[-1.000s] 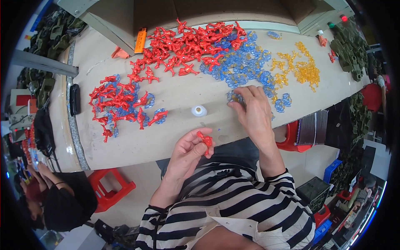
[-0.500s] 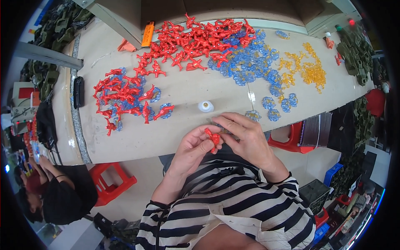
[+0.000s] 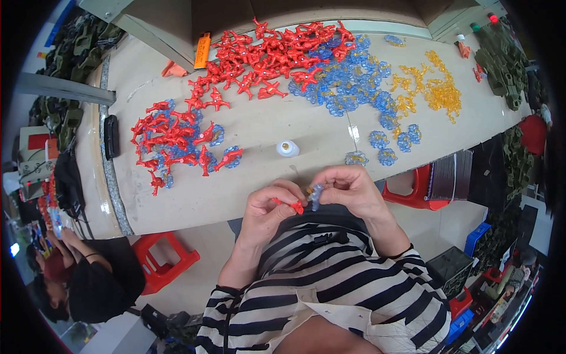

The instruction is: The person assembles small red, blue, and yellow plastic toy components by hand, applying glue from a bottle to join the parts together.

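Above my lap, at the table's near edge, my left hand point(image 3: 262, 212) is closed around a small red plastic figure point(image 3: 297, 207), much of it hidden by the fingers. My right hand point(image 3: 352, 192) pinches a clear blue flower-like plastic piece point(image 3: 316, 197) with a bit of yellow on it. The two pieces are held close together; whether they touch I cannot tell. Just beyond the hands stands a small white bottle point(image 3: 288, 148) with a brownish tip. A loose blue piece point(image 3: 356, 158) lies on the table near my right hand.
At the back lie a heap of red figures point(image 3: 253, 62), a blue heap point(image 3: 342, 85) and yellow pieces point(image 3: 442, 97). Red figures with blue parts point(image 3: 171, 138) are grouped at left. An orange box cutter point(image 3: 202, 51) rests by the shelf post. Red stools point(image 3: 162, 262) flank the table.
My hands have drawn slightly apart and turned. The blue piece, mostly covered before, now shows in my right fingers. The red figure has tipped from upright toward lying sideways.
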A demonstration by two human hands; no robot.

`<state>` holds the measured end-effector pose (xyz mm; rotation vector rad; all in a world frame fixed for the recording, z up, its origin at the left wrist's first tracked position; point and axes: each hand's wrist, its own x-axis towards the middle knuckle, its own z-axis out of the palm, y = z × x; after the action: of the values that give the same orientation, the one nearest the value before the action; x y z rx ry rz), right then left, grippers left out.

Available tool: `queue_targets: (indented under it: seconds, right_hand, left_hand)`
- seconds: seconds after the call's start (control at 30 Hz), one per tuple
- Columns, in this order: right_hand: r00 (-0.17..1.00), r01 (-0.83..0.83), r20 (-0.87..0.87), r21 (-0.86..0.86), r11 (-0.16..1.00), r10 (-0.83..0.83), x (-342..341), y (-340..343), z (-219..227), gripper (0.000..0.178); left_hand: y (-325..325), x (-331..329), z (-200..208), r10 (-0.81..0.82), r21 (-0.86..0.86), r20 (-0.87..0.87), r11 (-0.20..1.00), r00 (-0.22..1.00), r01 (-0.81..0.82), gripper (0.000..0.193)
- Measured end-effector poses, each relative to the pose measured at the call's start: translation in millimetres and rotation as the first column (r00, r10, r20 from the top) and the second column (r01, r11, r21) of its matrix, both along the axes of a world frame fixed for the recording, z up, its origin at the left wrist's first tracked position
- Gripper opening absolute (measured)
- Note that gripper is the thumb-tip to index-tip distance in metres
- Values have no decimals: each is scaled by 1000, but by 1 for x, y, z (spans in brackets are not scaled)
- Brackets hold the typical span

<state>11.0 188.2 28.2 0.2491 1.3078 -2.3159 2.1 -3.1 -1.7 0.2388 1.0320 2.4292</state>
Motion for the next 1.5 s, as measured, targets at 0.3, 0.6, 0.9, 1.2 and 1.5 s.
queue_targets:
  seconds: [0.3,0.6,0.9,1.2,1.5]
  right_hand:
    - [975,-16,-220,18,1000,19,5,1,-3,18]
    - [900,51,-430,277,960,76,7,3,3,18]
    - [929,94,-368,315,944,30,17,-5,4,18]
    - [845,277,-534,400,874,-24,20,-15,5,22]
    - [679,389,-734,403,828,38,21,-17,7,25]
  left_hand:
    - [-1,-3,3,38,-204,-213,975,976,-83,13]
    - [-1,-3,6,17,-264,-224,962,975,-77,12]
    - [0,-10,13,5,-361,-554,899,833,-246,13]
    - [0,-9,10,-21,-374,-301,922,953,-98,17]
    - [9,-4,-8,39,15,-109,999,993,-38,7]
